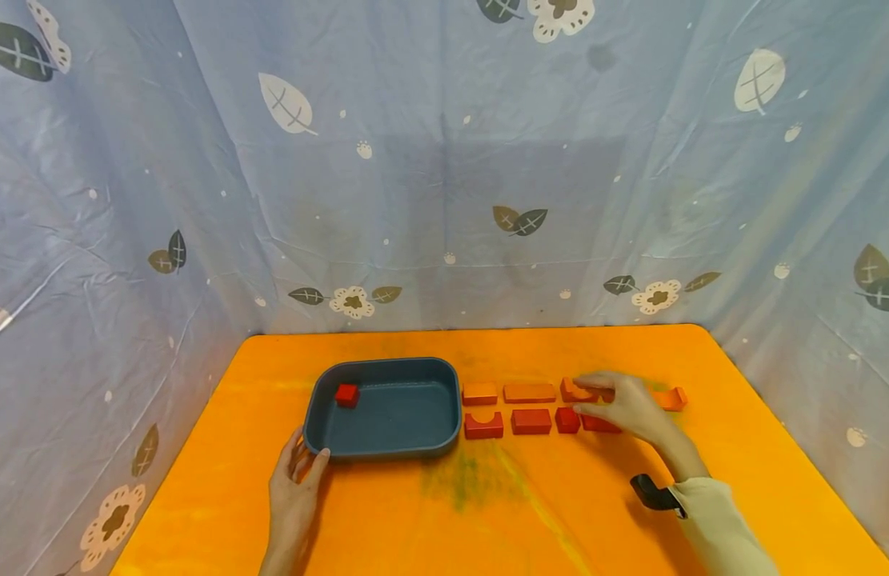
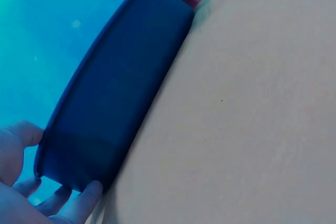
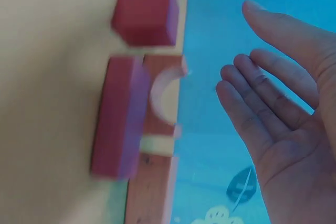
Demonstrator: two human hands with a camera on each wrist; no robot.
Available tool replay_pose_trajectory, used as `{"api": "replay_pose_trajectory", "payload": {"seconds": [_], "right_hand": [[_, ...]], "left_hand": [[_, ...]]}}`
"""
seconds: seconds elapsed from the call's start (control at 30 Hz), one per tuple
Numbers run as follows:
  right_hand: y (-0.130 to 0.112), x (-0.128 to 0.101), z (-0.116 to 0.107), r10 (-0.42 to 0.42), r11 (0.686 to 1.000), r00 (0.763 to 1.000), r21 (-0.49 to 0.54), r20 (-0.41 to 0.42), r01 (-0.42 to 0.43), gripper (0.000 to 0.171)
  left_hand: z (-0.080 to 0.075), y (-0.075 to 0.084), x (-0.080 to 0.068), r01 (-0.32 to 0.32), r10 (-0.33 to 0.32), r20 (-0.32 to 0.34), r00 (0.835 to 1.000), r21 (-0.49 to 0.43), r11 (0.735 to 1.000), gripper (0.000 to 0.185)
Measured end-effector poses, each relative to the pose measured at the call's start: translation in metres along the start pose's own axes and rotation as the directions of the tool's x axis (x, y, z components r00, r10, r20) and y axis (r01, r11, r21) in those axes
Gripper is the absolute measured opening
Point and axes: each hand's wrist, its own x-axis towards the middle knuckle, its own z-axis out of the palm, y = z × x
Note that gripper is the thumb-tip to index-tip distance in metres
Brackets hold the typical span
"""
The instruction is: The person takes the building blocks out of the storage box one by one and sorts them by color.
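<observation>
Blue sheeting printed with leaves and flowers hangs behind an orange table [image 1: 386, 512], and on it stands a dark blue tray [image 1: 383, 448] — the landmark for everything else. Inside the tray, in its far left corner, lies one small red cube [image 1: 346, 394]. At the tray's near left corner the left hand [image 1: 294, 484] rests with fingers relaxed, thumb and fingertips touching the outer wall without curling round it. To the right of the tray two rows of red and orange blocks [image 1: 530, 421] run across the table, among them a red arch block [image 1: 483, 425] just beside the tray wall. Further right of the tray, the right hand [image 1: 629, 406] hovers over the row ends, fingers straight and apart, palm empty in the wrist view — an orange arch block [image 1: 575, 391] sits at its fingertips
</observation>
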Motion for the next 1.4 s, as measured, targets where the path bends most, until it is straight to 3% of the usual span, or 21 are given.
{"api": "replay_pose_trajectory", "payload": {"seconds": [0.13, 0.4, 0.67, 1.0, 1.17, 1.4], "right_hand": [[-0.012, 0.010, 0.011, -0.007, 0.998, 1.000, 0.061, 0.000, 0.007, 0.044], [-0.052, 0.033, 0.051, -0.113, 0.975, 0.993, 0.189, -0.040, 0.119, 0.035], [-0.099, 0.054, 0.096, -0.173, 0.953, 0.983, 0.261, 0.052, 0.154, 0.036], [-0.148, 0.084, 0.132, -0.163, 0.970, 0.976, 0.203, 0.146, 0.132, 0.031], [-0.171, 0.098, 0.147, -0.174, 0.983, 0.969, 0.088, 0.177, 0.160, 0.029], [-0.204, 0.114, 0.174, -0.040, 0.999, 0.962, -0.021, 0.269, 0.047, 0.032]], "left_hand": [[0.001, 0.000, 0.001, -0.003, 0.003, 0.002, 1.000, -0.007, 1.000, 0.070], [0.002, 0.000, -0.001, -0.003, 0.003, -0.014, 1.000, -0.016, 1.000, 0.069], [0.002, 0.000, 0.000, -0.011, 0.012, -0.013, 1.000, 0.009, 1.000, 0.070], [0.003, 0.000, -0.001, -0.027, 0.028, -0.023, 0.999, 0.011, 1.000, 0.070], [0.003, 0.000, 0.000, -0.017, 0.017, -0.013, 1.000, 0.004, 1.000, 0.071], [0.001, 0.002, -0.002, -0.015, 0.015, -0.013, 1.000, 0.012, 1.000, 0.071]]}}
